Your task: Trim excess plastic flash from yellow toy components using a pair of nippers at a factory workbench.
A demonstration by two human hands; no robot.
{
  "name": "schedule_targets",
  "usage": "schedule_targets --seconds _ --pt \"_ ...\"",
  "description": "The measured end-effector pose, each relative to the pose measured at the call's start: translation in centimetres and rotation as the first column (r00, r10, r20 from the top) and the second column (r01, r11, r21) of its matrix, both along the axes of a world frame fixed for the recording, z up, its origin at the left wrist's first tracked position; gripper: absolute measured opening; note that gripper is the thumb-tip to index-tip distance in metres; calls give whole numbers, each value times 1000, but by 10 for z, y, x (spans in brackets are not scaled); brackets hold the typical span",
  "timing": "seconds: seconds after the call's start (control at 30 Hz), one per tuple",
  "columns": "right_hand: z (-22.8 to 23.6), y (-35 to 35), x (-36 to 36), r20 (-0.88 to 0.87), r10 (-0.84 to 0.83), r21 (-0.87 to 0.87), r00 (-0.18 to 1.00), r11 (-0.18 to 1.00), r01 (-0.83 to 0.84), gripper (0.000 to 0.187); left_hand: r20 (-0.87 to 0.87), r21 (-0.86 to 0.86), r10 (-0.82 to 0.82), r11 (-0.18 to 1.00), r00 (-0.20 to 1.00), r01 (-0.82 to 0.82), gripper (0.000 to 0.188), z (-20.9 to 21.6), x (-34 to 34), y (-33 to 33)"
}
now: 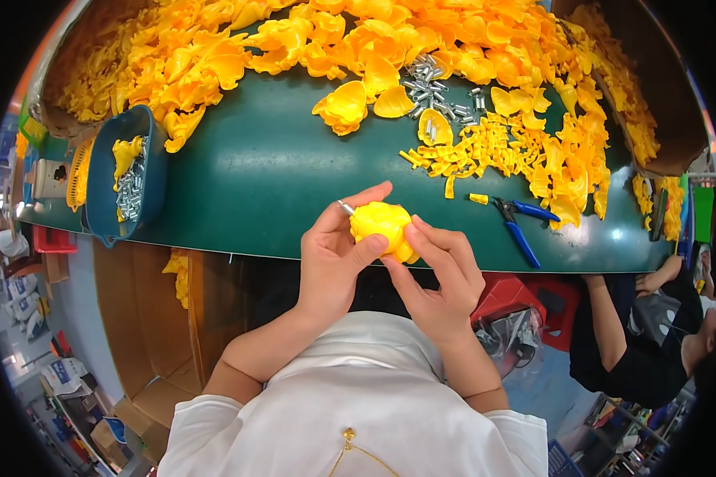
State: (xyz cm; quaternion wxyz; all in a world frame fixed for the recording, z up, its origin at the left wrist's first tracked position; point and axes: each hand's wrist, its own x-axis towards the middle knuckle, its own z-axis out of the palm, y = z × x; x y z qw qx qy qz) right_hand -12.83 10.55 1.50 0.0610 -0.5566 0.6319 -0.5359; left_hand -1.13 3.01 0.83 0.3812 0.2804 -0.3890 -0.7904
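Between my two hands, just over the table's near edge, is a yellow plastic flower head with cupped petals. My left hand grips its left side, thumb across the front. A small silver metal tube sticks out at its upper left, by my left fingers. My right hand pinches the flower's right side between thumb and fingers. Beyond them, another yellow flower head rests on the green table. Loose metal tubes lie to its right.
Yellow petals are heaped along the far side. Small yellow strips lie at right, near blue-handled cutters. A blue basket with metal tubes stands at left. Cardboard boxes are below left; another person sits at right.
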Motion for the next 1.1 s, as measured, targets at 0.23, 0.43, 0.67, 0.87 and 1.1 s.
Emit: schedule_targets --seconds 0.23,0.43,0.67,0.87,1.1 --pt "3 5 -12 206 123 28 971 991 -131 41 -101 -93 -93 992 991 84 51 -2 6 -11" --pt "12 4 -12 308 184 30 933 979 -203 43 -89 -278 -158 952 983 128 48 -1 15 -15" --pt "2 7 -18 386 250 71 888 952 -298 52 -90 -295 -147 949 985 115 47 -6 14 -12" --pt "4 4 -12 601 313 -109 736 944 -313 56 -201 -251 -166 961 965 113 47 -12 13 -13" --pt "4 7 -16 440 335 -91 833 940 -330 54 -171 -365 -165 926 971 93 52 -7 12 -11"
